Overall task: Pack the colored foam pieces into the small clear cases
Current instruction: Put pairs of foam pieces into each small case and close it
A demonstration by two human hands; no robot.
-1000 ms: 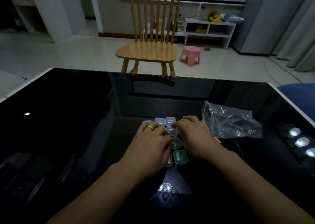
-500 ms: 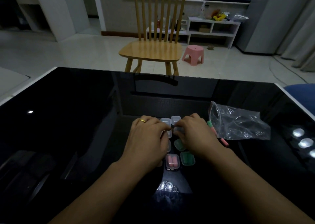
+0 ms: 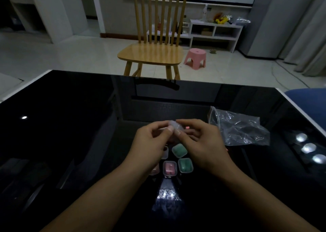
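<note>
Head view. Both hands are raised just above a glossy black table [image 3: 70,126] and meet at its centre. The left hand [image 3: 151,143] and the right hand [image 3: 201,143] together hold one small clear case [image 3: 173,128]: the left thumb and curled fingers pinch its left side, and the right thumb and forefinger pinch its right side, so that the fingertips of both hands are clamped on the case. Whether the case is open or closed, and whether it holds anything, cannot be told.

Below the hands, on the table, lie further small cases. A green-filled case [image 3: 179,150] sits tilted just under the right hand; a second green-filled case [image 3: 185,165] lies nearer the viewer, and a pink-filled case [image 3: 169,168] lies just beside it on its left. Another case to the left is largely hidden by the left wrist. A small pink foam piece [image 3: 187,127] shows on the table just beyond the right fingers.

A crumpled clear plastic bag [image 3: 241,127] lies on the table to the right of the hands, near but apart from them. Lamp reflections gleam on the table surface.

Beyond the far table edge stand a wooden chair [image 3: 151,53], a pink stool [image 3: 195,57] on the floor and a white shelf unit [image 3: 215,32] by the wall.
</note>
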